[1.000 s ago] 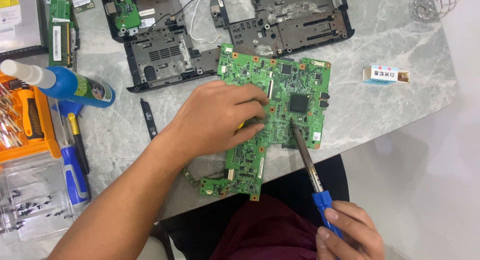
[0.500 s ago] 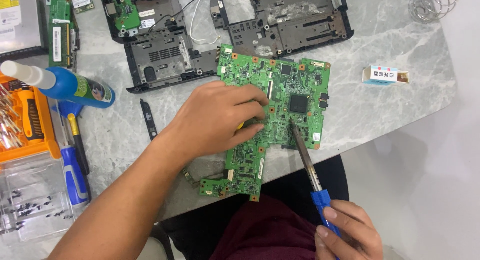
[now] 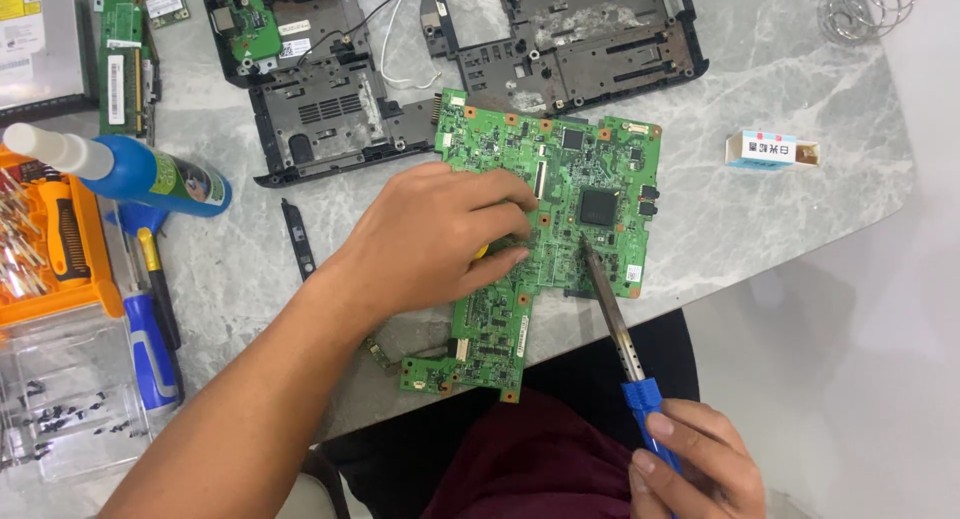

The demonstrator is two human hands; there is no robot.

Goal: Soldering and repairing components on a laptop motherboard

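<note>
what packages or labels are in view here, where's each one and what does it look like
Small box: on the marble table right of the green circuit board, lying flat, white with blue ends and red marks.
Bottle label: wrapped round the blue bottle lying at the left, green and yellow.
Drive sticker: on the grey drive at the top left corner, yellow and white.
White stickers: on the black casing at the top, small rectangles.
</note>
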